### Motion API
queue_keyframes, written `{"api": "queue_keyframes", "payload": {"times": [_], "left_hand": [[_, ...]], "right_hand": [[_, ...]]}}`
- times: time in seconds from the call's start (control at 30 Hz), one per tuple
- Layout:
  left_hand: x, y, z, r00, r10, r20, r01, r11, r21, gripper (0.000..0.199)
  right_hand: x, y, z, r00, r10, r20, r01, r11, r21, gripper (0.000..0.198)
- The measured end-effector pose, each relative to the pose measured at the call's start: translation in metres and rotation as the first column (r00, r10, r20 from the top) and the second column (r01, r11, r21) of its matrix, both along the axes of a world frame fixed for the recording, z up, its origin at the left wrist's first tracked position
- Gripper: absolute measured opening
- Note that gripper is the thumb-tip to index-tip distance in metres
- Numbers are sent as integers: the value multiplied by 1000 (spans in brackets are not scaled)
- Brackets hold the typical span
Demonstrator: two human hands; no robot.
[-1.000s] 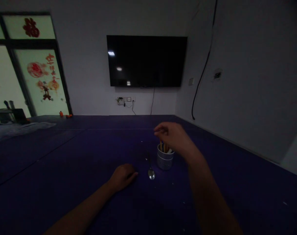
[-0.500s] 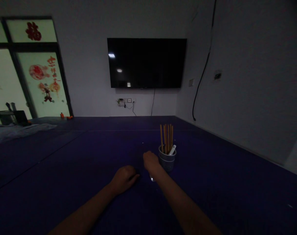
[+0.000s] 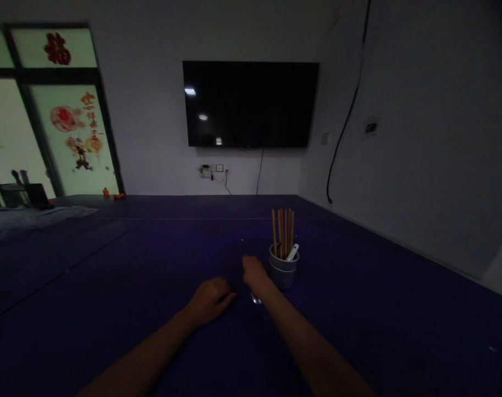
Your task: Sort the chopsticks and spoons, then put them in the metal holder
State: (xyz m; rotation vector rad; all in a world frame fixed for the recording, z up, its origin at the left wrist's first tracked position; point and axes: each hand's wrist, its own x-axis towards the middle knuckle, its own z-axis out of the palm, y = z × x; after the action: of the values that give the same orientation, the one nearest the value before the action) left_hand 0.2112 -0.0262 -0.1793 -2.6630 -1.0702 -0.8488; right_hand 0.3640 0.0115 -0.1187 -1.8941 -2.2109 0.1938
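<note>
My right hand (image 3: 254,272) is closed just left of a grey cup (image 3: 282,274), low over the dark blue tabletop (image 3: 184,237). From beneath its wrist side shows the shiny rounded end of what looks like a metal spoon (image 3: 255,299); the rest is hidden by the hand. Several wooden chopsticks (image 3: 285,231) and a white spoon handle (image 3: 292,252) stick up out of the cup. My left hand (image 3: 211,296) rests on the table further left, fingers curled under and thumb pointing right. No object shows in it.
A wall bounds the table on the right, with a black cable (image 3: 345,132) hanging along it. Small orange objects (image 3: 118,196) lie at the far left edge, near clear plastic sheeting (image 3: 36,220) and a black box (image 3: 25,194). A television (image 3: 251,105) hangs on the far wall.
The view has shifted very slightly. Slightly more of the shiny spoon end shows below my right hand; my left hand has stayed in place.
</note>
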Motion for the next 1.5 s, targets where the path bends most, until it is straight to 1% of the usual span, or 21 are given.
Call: {"api": "queue_keyframes", "payload": {"times": [0.1,0.23,0.33,0.37,0.43,0.47,0.53,0.6,0.63,0.7,0.77,0.83,0.9,0.93,1.0,1.07,1.13,1.23,1.33,1.4,1.5], "left_hand": [[0,1,-1,1000,8,1,-8,1000,4,38],[1,1,-1,1000,4,-13,-4,1000,-6,38],[1,0,1,999,16,-38,-16,1000,-14,38],[1,0,2,999,19,-45,-20,1000,-15,39],[1,-1,3,999,17,-48,-17,1000,-18,40],[1,-1,4,999,15,-44,-16,1000,-18,40],[1,-1,4,999,16,-36,-16,1000,-19,39],[0,-1,3,999,14,-33,-15,1000,-22,39],[0,0,3,999,12,-34,-12,1000,-24,39],[0,1,2,999,7,-31,-7,1000,-24,40],[0,1,1,1000,11,-21,-12,1000,-16,39],[0,2,-1,1000,9,-15,-9,1000,-2,39],[0,3,-2,1000,4,-17,-4,1000,12,39],[0,3,-2,1000,-1,-19,1,1000,14,39],[-1,4,-3,1000,-10,-18,10,1000,6,38],[-1,4,-3,1000,-17,-11,17,1000,-4,38],[-1,4,-3,1000,-17,-6,17,1000,-3,37],[-1,3,-2,1000,-5,-6,5,1000,5,37],[-1,1,0,1000,-6,-4,6,1000,-4,38],[-1,1,0,1000,-7,0,7,1000,-11,38],[-2,1,0,1000,-7,-4,7,1000,-13,38]], "right_hand": [[-2,-1,6,996,44,-80,-43,999,13,42],[-5,-2,21,974,125,-189,-120,992,38,55],[-5,-5,36,927,198,-320,-196,980,36,59],[-5,-7,42,883,222,-414,-233,972,26,59],[-1,-12,56,746,258,-614,-302,953,34,61],[1,-16,64,671,264,-692,-321,946,50,63],[10,-24,82,541,259,-800,-325,942,85,69],[23,-33,101,437,274,-857,-284,946,158,72],[31,-37,110,408,285,-867,-246,949,197,71],[50,-44,126,379,300,-875,-138,954,267,69],[71,-49,136,377,319,-870,-23,942,335,66],[91,-49,140,396,337,-854,104,907,407,65],[109,-44,139,429,356,-830,212,854,475,63],[117,-40,136,430,357,-829,252,834,490,61],[127,-30,129,422,332,-843,315,819,480,56],[132,-19,121,421,277,-864,346,831,435,49],[133,-9,112,440,197,-876,347,862,368,43],[130,2,102,474,79,-877,313,916,251,34],[126,10,96,504,-40,-863,257,961,105,32],[124,14,93,550,-107,-828,227,973,25,30],[122,20,89,648,-173,-742,200,978,-54,25]]}}
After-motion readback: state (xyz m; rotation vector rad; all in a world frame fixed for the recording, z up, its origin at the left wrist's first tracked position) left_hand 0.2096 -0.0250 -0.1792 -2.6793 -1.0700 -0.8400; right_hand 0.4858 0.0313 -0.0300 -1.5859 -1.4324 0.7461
